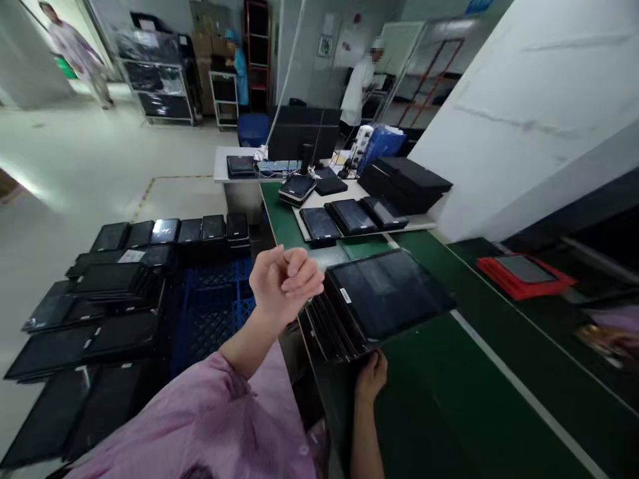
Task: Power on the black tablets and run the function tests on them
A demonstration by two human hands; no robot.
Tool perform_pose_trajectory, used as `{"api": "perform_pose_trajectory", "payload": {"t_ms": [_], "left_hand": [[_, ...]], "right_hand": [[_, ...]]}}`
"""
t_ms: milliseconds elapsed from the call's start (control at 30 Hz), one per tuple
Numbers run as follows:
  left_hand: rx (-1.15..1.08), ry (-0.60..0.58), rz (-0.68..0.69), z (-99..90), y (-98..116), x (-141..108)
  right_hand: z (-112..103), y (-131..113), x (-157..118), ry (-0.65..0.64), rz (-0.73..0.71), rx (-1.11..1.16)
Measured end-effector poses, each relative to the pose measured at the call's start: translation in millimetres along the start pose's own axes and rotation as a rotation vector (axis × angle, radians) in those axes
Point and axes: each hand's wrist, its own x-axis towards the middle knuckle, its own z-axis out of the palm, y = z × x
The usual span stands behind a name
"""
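A stack of black flat-screen tablets [332,332] leans at the near left edge of the green bench. Its top tablet [389,289] lies with the glossy screen up and a small white label on its left side. My right hand [372,376] is at the stack's near edge, its fingers closed around the underside and partly hidden there. Left of the stack, my left hand [287,283] is raised in the air with its fingers curled in and nothing visible in them.
Many black tablets [120,279] are piled on the left beside a blue plastic crate [210,313]. Ahead on the green bench [479,392] are more tablets [352,216], a monitor [304,133] and black boxes [404,183]. A red-framed item [524,276] lies right. Several people stand farther off.
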Motion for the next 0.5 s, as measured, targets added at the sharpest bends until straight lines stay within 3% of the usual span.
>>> {"api": "perform_pose_trajectory", "payload": {"t_ms": [167,300,433,500], "left_hand": [[0.046,-0.005,0.004,-35.2,-7.8,27.9],[0.111,0.026,0.002,-72.6,-30.2,54.7],[0.475,0.046,0.042,-106.3,-63.1,84.1],[0.669,0.014,-0.003,-123.2,-80.5,95.9]], "right_hand": [[2.0,-7.0,2.4,0.027,0.015,0.015],[3.9,-19.7,3.0,0.086,0.054,0.061],[4.7,-34.3,-9.6,0.207,0.187,0.165],[5.7,-45.6,-21.5,0.268,0.26,0.27]]}}
